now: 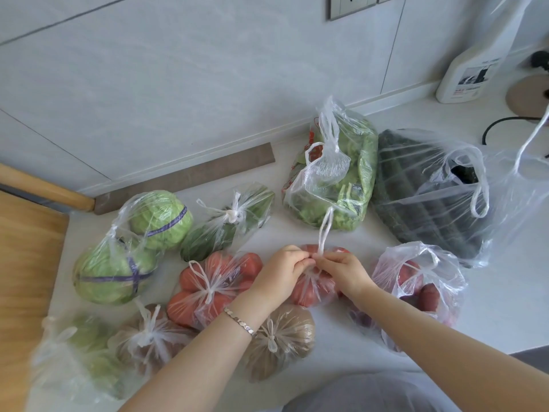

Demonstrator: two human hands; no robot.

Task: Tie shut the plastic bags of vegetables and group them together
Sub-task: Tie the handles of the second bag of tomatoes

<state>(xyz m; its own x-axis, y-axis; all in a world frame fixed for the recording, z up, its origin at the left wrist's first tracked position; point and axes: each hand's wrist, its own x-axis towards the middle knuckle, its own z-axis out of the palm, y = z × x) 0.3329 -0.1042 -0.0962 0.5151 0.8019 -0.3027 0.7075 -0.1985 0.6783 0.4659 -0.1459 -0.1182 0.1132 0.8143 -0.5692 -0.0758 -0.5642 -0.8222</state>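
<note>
Left hand [280, 273] and right hand [341, 270] together, both sets of fingers [297, 256] pinching the tomato bag [309, 291] handles, knotted bag [214, 288] just left of the fingers, untied bag [421, 281] just right

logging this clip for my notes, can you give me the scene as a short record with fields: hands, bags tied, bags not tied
place: white counter against a tiled wall
left hand: pinches the handles of the middle tomato bag
right hand: pinches the same handles, one loop standing up
tied: left tomato bag, cabbage bag, small green bag, left brown bag, right brown bag
handles loose: purple-red bag, dark green bag
unclear: leafy greens bag
other: spray bottle
</note>
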